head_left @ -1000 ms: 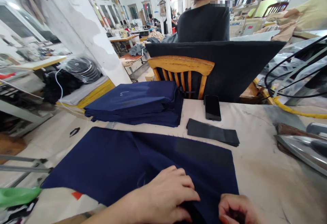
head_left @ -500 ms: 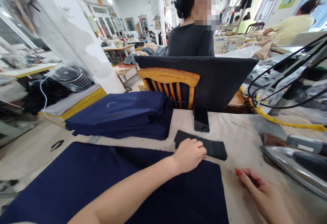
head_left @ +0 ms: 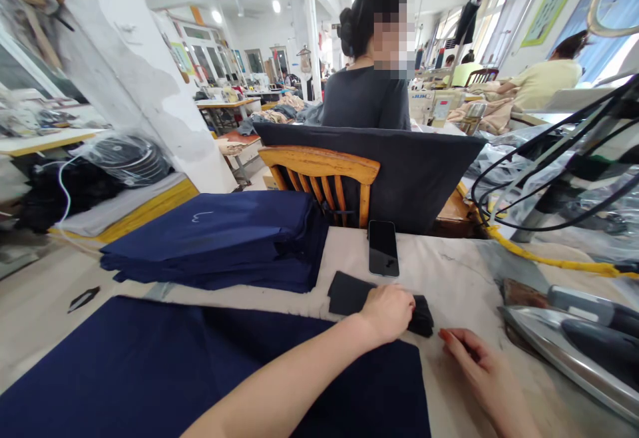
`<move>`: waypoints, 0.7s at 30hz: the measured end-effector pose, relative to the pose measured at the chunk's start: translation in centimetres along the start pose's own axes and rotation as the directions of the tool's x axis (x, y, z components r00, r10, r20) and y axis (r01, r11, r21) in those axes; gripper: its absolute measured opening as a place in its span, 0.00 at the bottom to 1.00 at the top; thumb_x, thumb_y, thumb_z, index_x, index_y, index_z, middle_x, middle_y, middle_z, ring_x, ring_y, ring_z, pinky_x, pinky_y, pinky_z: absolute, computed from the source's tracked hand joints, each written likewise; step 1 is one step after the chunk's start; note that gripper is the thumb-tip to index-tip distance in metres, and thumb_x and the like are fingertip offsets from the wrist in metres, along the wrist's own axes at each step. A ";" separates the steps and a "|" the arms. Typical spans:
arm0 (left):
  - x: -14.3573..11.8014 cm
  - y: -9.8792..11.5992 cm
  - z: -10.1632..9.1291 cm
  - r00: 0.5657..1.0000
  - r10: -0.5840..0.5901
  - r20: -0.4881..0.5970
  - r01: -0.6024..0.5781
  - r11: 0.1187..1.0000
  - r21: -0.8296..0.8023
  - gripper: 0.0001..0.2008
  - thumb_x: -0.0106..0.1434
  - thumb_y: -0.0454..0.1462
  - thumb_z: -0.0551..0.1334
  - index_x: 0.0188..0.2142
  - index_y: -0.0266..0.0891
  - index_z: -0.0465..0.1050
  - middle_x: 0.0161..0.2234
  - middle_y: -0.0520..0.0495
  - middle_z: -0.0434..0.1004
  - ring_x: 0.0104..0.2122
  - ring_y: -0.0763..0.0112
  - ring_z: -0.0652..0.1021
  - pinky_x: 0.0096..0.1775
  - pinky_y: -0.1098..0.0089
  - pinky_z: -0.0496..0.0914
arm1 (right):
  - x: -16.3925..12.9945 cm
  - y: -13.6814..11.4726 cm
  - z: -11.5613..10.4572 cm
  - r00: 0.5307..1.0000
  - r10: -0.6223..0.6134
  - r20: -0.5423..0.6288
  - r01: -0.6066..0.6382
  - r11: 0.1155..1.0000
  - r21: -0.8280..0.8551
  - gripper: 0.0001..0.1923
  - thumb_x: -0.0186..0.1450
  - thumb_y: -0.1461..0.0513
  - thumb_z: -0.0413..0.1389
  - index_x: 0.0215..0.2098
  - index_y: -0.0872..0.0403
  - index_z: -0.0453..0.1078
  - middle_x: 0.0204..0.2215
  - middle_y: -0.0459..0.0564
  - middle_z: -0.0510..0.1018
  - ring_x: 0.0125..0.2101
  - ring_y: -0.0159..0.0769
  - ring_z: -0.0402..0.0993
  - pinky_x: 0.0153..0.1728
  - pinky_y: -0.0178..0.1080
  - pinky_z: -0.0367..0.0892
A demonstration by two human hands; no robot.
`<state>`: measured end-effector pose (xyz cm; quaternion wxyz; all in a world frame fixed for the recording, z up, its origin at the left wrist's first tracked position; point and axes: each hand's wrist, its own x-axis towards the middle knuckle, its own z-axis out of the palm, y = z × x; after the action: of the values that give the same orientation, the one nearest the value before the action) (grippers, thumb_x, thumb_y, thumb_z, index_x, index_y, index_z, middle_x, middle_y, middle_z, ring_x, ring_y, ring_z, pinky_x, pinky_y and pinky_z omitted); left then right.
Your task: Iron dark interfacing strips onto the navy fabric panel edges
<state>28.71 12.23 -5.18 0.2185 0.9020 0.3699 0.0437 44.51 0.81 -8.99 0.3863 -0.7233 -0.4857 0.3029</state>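
Observation:
My left hand (head_left: 388, 311) lies over a small stack of dark fabric strips (head_left: 349, 293), its fingers closed around the right part. The strips' right end is slightly bunched and fanned, and the fingertips are partly hidden. My right hand (head_left: 472, 357) hovers just right of that end, thumb and forefinger together, with nothing visible between them. Under my left forearm a large navy fabric panel (head_left: 150, 365) is spread on the table. Behind it sits a thick stack of folded navy fabric (head_left: 239, 225) with a chalk mark on top.
A phone (head_left: 383, 249) lies on the pale table cover (head_left: 439, 271) beyond the strips. At the right stands an iron (head_left: 574, 351), with black cables and a yellow-wrapped hose (head_left: 554, 261) behind. A wooden chair (head_left: 319, 162) and a seated person (head_left: 367, 95) are straight ahead.
My left hand has drawn the strips' right end up into a bunch. My right hand has come closer to that end, its thumb and forefinger closing. The view has tilted slightly.

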 end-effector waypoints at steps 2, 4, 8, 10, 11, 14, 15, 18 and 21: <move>-0.1 -0.4 0.0 1.000 -0.010 -0.008 0.009 0.999 -0.052 0.12 0.64 0.34 0.54 0.36 0.40 0.77 0.37 0.46 0.76 0.37 0.62 0.77 0.39 0.66 0.70 | 0.7 -0.5 -0.1 1.000 -0.001 -0.019 0.001 1.000 -0.005 0.23 0.56 0.44 0.53 0.31 0.53 0.73 0.27 0.50 0.77 0.29 0.39 0.72 0.29 0.36 0.67; -0.2 -0.7 0.0 1.000 -0.018 -0.020 0.015 0.995 -0.103 0.12 0.63 0.34 0.54 0.38 0.40 0.78 0.38 0.47 0.77 0.39 0.63 0.77 0.40 0.67 0.70 | 1.5 -1.0 0.0 0.999 -0.010 -0.054 0.010 1.000 -0.014 0.24 0.55 0.43 0.53 0.32 0.53 0.74 0.30 0.52 0.79 0.31 0.41 0.73 0.31 0.36 0.67; -0.5 -0.8 0.1 0.998 -0.035 -0.058 0.023 0.979 -0.202 0.13 0.63 0.34 0.54 0.39 0.40 0.78 0.38 0.47 0.77 0.38 0.63 0.76 0.40 0.66 0.70 | 2.8 -2.1 0.9 0.996 -0.023 -0.088 0.019 0.999 -0.044 0.24 0.57 0.43 0.51 0.31 0.54 0.74 0.27 0.51 0.78 0.30 0.40 0.72 0.29 0.35 0.65; -0.6 -0.9 0.2 0.996 -0.041 -0.083 0.019 0.967 -0.254 0.12 0.62 0.34 0.55 0.38 0.40 0.78 0.36 0.47 0.78 0.37 0.63 0.76 0.41 0.66 0.69 | 3.1 -2.3 1.5 0.998 -0.021 -0.064 0.017 0.998 -0.061 0.23 0.56 0.43 0.52 0.28 0.54 0.74 0.22 0.47 0.75 0.25 0.37 0.69 0.25 0.35 0.62; -0.7 -0.9 0.3 0.994 -0.046 -0.097 0.017 0.959 -0.281 0.12 0.62 0.34 0.56 0.37 0.40 0.78 0.35 0.47 0.78 0.37 0.64 0.76 0.41 0.66 0.69 | 3.2 -2.3 1.8 0.998 -0.021 -0.051 0.017 0.997 -0.069 0.23 0.56 0.44 0.52 0.27 0.54 0.73 0.20 0.46 0.74 0.23 0.35 0.67 0.24 0.34 0.61; -0.6 -1.1 0.3 0.986 -0.083 -0.144 0.024 0.929 -0.369 0.10 0.59 0.32 0.57 0.34 0.39 0.78 0.33 0.47 0.78 0.35 0.65 0.76 0.40 0.67 0.69 | 3.1 -2.0 2.3 0.999 -0.021 -0.031 0.018 0.995 -0.101 0.23 0.57 0.44 0.50 0.26 0.54 0.72 0.18 0.43 0.71 0.21 0.33 0.64 0.23 0.34 0.59; -0.5 -1.3 0.2 0.981 -0.106 -0.160 0.033 0.915 -0.401 0.10 0.57 0.32 0.58 0.33 0.38 0.78 0.33 0.47 0.77 0.35 0.65 0.76 0.40 0.67 0.69 | 3.0 -1.9 2.3 0.999 -0.018 -0.031 0.015 0.993 -0.118 0.22 0.58 0.44 0.50 0.26 0.54 0.71 0.17 0.43 0.70 0.21 0.33 0.64 0.23 0.34 0.58; -1.0 -2.6 -1.1 0.959 -0.197 -0.203 0.065 0.853 -0.518 0.10 0.57 0.32 0.56 0.34 0.35 0.76 0.35 0.45 0.77 0.35 0.65 0.77 0.40 0.67 0.70 | 2.5 -1.7 2.3 0.999 -0.006 -0.040 -0.001 0.983 -0.182 0.21 0.59 0.46 0.49 0.28 0.53 0.71 0.18 0.43 0.70 0.21 0.34 0.65 0.24 0.35 0.58; -3.8 -5.3 -4.0 0.934 -0.273 -0.232 0.067 0.768 -0.637 0.15 0.62 0.34 0.50 0.43 0.33 0.71 0.40 0.41 0.77 0.38 0.66 0.78 0.41 0.66 0.71 | 2.0 -1.7 2.3 0.998 -0.009 -0.057 -0.005 0.970 -0.244 0.18 0.60 0.47 0.49 0.29 0.52 0.70 0.22 0.45 0.73 0.25 0.36 0.68 0.28 0.37 0.60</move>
<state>21.60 14.36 -3.54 0.4440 0.7237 0.4457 0.2838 42.57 3.68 -8.84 0.3086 -0.7731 -0.5087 0.2196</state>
